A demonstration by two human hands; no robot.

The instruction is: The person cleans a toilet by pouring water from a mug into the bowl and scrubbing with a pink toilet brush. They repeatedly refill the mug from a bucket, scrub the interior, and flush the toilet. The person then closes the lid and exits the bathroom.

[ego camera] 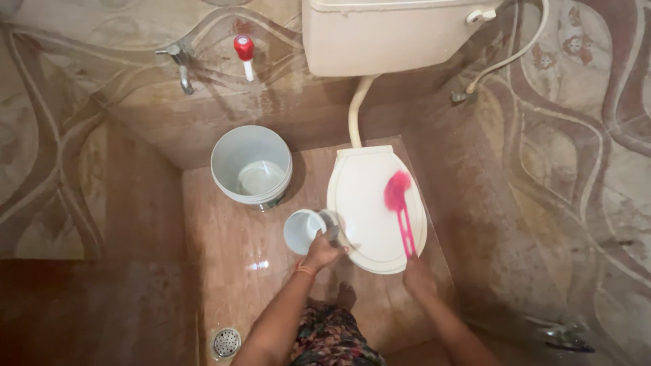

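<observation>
Wet brown marble floor (230, 271), patterned tiled walls. Right hand (419, 276) fingers clenched on pink plastic toilet brush (400, 207), bristles on closed white toilet lid (366, 210); light, stiff, slippery handle. Left hand (322, 252) grips pale plastic mug (303, 230) by its handle. White bucket (251, 164) at ten o'clock.

dim warm light | floor glare | brush (400, 203) motion-blurred | edges warped

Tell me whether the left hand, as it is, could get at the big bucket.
Probably not freely: the left hand is closed on a small mug's handle. The bucket stands just beyond it, with bare floor between.
</observation>
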